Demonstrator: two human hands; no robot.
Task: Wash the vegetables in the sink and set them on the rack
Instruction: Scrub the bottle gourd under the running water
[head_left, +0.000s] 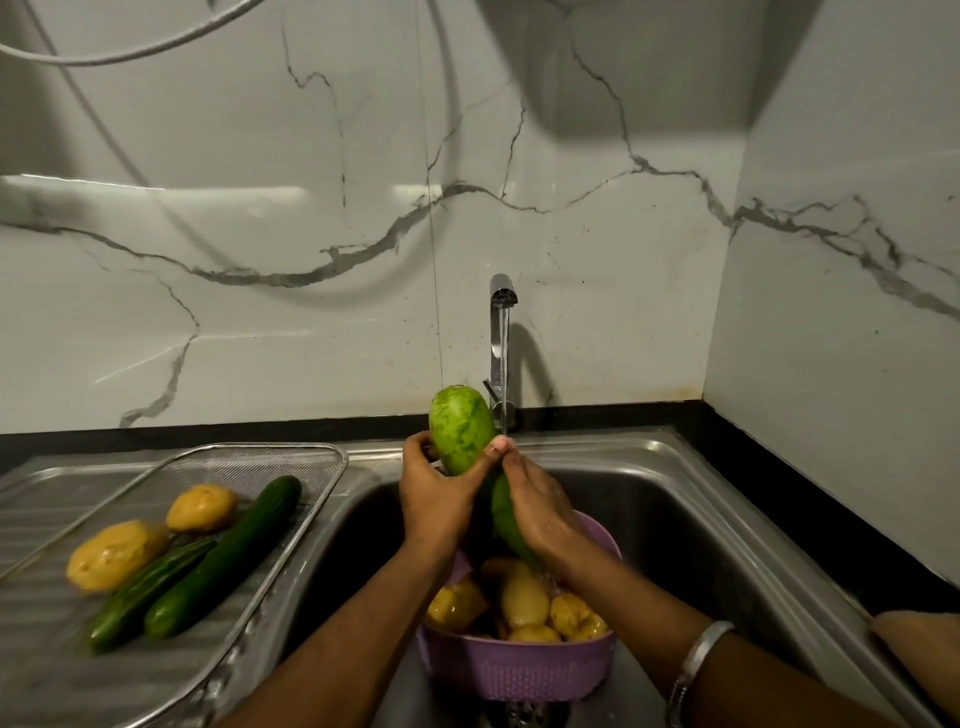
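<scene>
Rinsing stage, part done. Steel mesh rack (317, 457) on the drainboard: two yellow potatoes (201, 507), two dark green cucumbers (228, 558), washed. Pale green oblong gourd (461, 428): under the running chrome tap (502, 332), over the steel sink (675, 499), left hand (434, 501) and right hand (537, 512) fingers wrapped around it. Purple plastic colander (514, 667) below: several potatoes remaining.

Place: home kitchen
Evidence: steel sink (649, 499), running tap (501, 332), marble-look backsplash (311, 208), black countertop (779, 467)
</scene>
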